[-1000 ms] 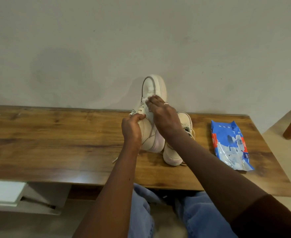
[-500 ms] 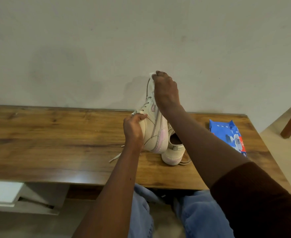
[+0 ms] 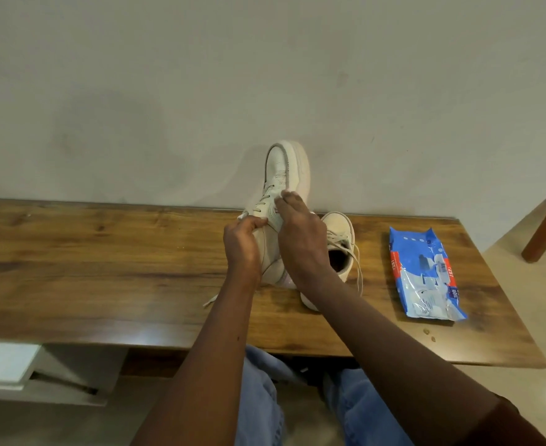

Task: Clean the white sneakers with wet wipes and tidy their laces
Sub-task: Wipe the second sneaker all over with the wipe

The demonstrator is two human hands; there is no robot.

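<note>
Left hand (image 3: pixel 242 249) grips the side of the upright sneaker (image 3: pixel 279 162), which stands heel-down at the middle of the table's (image 3: pixel 72 259) far edge. Right hand (image 3: pixel 300 239) pinches a white wipe (image 3: pixel 278 198) against its laces. Second sneaker (image 3: pixel 339 226) lies just beside. Wipes pack (image 3: pixel 426 272) sits near the right edge.

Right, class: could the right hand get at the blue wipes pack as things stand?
Probably yes. The wipes pack lies on the table beside the flat sneaker, nothing between, though the right hand pinches a wipe at the upright sneaker.
</note>
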